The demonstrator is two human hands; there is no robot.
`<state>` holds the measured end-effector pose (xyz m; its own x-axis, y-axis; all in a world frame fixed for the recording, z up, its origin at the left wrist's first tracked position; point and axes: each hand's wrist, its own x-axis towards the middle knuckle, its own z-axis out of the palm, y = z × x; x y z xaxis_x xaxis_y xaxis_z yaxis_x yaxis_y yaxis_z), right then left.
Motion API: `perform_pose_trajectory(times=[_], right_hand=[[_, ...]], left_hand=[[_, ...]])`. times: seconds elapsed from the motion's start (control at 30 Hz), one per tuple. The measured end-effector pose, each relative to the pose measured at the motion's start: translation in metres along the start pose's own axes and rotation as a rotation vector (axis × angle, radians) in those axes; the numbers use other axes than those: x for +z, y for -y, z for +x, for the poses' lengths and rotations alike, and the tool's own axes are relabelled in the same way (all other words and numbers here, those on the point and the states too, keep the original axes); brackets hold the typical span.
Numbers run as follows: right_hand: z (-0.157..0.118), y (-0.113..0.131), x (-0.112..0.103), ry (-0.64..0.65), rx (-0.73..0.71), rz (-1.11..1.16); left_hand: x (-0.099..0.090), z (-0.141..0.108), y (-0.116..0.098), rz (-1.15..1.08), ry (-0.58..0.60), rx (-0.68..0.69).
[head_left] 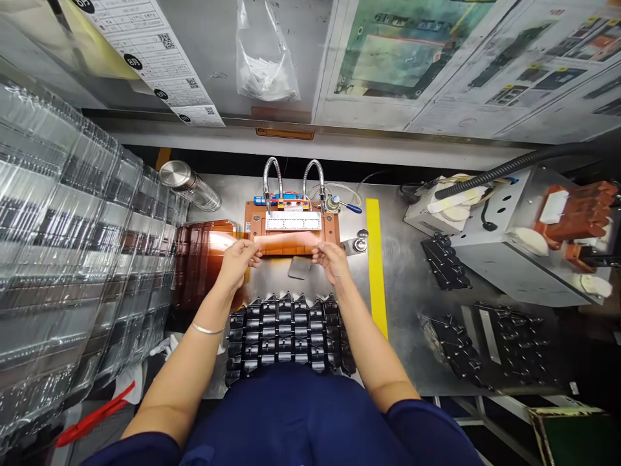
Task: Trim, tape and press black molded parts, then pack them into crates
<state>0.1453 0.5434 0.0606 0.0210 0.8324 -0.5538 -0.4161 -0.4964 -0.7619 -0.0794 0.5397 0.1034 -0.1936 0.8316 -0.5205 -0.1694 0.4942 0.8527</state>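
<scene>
A translucent orange film strip (286, 242) is stretched level between my two hands. My left hand (237, 262) pinches its left end, and my right hand (334, 260) pinches its right end. Just behind the strip is a brown fixture (252, 212) with a white perforated bar (293, 221) across it and two bent metal hoses above. The strip overlaps the front of this fixture in view; whether it touches is unclear. A small grey square piece (299, 267) lies on the metal table between my hands.
Black molded parts (286, 330) stand in rows nearest my body. Orange film sheets (194, 265) and stacked clear trays (72, 246) are at left, with a glass bottle (194, 186) behind. Yellow tape (376, 265), more black parts (444, 262) and a grey machine (524, 259) are at right.
</scene>
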Motion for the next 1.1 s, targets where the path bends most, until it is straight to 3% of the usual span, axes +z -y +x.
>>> perform_pose_trajectory(times=[0.13,0.33,0.63,1.1], right_hand=[[0.027,0.009,-0.005,-0.242,-0.162,-0.272],[0.051,0.008,-0.003,-0.298,-0.135,-0.417],[0.059,0.012,0.001,-0.303,-0.081,-0.397],[0.059,0.016,0.003,-0.293,-0.047,-0.406]], left_hand=[[0.017,0.046,0.006,0.136,-0.074,-0.102],[0.03,0.077,0.004,0.161,-0.149,-0.223],[0.028,0.09,0.002,0.133,-0.126,-0.257],[0.028,0.088,0.0,0.145,-0.107,-0.251]])
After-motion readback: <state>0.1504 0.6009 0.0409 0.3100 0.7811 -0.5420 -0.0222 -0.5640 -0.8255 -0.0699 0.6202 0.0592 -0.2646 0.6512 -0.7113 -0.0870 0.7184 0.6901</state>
